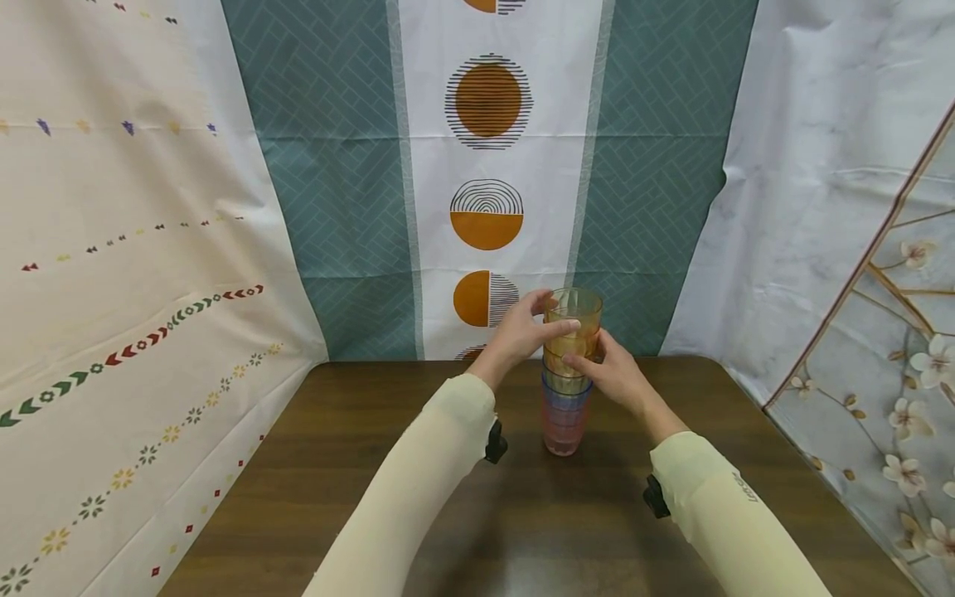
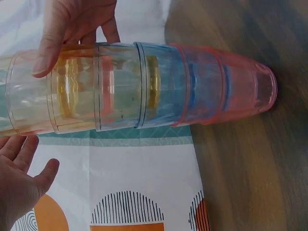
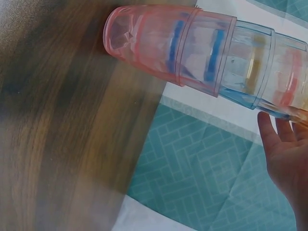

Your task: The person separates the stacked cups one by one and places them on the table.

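Note:
A tall stack of nested clear plastic cups (image 1: 564, 400) stands upright on the table, pink at the bottom, then blue, then yellow and orange tones. At the top, my left hand (image 1: 522, 327) grips the uppermost yellow cup (image 1: 578, 303), thumb across its front and fingers at its far left side. My right hand (image 1: 621, 375) holds the stack a little lower from the right, its thumb over the front of an orange-yellow cup. In the left wrist view the stack's pink base (image 2: 262, 89) shows. The right hand's fingertips (image 3: 263, 118) sit against the stack's side.
The dark wooden table (image 1: 358, 464) ends at a hanging cloth (image 1: 336, 207) of teal and white close behind the stack. Patterned cloths hang at the left and right. Black wrist cameras (image 1: 496, 442) are strapped to both sleeved wrists.

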Motion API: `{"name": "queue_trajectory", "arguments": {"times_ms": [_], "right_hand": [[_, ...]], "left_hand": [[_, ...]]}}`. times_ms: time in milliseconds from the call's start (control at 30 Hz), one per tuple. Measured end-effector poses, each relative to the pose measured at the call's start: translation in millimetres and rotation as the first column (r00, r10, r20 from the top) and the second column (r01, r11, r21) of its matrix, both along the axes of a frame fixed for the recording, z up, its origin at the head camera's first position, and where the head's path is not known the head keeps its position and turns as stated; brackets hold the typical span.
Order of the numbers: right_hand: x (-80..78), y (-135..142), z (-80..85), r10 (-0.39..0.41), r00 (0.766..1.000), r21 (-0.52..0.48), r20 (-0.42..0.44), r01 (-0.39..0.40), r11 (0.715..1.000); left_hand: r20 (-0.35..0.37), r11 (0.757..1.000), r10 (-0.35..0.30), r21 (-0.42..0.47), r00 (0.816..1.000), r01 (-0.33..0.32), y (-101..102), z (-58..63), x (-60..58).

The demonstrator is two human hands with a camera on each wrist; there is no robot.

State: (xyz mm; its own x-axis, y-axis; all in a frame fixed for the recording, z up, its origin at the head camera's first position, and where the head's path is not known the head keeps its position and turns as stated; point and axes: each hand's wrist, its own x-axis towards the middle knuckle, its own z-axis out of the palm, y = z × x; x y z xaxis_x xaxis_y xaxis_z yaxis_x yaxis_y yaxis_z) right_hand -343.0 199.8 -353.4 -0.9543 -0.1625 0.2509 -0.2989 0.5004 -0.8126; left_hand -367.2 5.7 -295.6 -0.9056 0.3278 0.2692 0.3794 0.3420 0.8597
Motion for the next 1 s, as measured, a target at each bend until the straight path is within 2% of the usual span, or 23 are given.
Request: {"name": "queue_trajectory", "arguments": {"times_ms": [167,267,400,533,633,767,867,1000], "right_hand": [[1.7,0.2,1.6,0.008,1.000,-0.001,-0.020,-0.008,1.000],[3.6,-0.3,3.0,0.022,1.000,-0.013,-0.021,-0.022,1.000],[5.2,-1.4,4.4,0.034,0.999,-0.029,-0.019,-0.035,0.999],[3.2,-0.7,2.7,0.013,1.000,-0.007,-0.023,-0.014,1.000],[2.2,-0.9,1.0,-0.005,1.000,0.013,-0.020,0.005,1.000],[2.8,-1.9,0.9,-0.017,1.000,0.019,-0.019,0.018,1.000],[2.8,-1.6,0.9,-0.018,1.000,0.022,-0.021,0.018,1.000],[1.9,0.2,0.1,-0.018,1.000,0.022,-0.017,0.019,1.000]], "left_hand": [[0.027,1.000,-0.003,0.031,1.000,0.002,1.5,0.7,-2.5],[0.055,0.993,-0.015,0.116,0.998,0.009,0.9,4.6,-5.2],[0.050,0.969,-0.033,0.246,0.998,0.020,-2.3,22.8,-8.0],[0.008,0.953,-0.047,0.301,0.999,0.043,-10.5,45.9,-9.6],[-0.009,0.951,-0.020,0.307,1.000,0.022,-21.4,58.0,-10.8],[-0.032,0.961,0.043,0.274,0.999,-0.033,-39.6,66.5,-15.5],[-0.028,0.965,0.088,0.251,0.996,-0.078,-54.9,67.1,-19.5],[0.004,0.963,0.143,0.231,0.990,-0.140,-75.5,60.5,-23.4]]}}
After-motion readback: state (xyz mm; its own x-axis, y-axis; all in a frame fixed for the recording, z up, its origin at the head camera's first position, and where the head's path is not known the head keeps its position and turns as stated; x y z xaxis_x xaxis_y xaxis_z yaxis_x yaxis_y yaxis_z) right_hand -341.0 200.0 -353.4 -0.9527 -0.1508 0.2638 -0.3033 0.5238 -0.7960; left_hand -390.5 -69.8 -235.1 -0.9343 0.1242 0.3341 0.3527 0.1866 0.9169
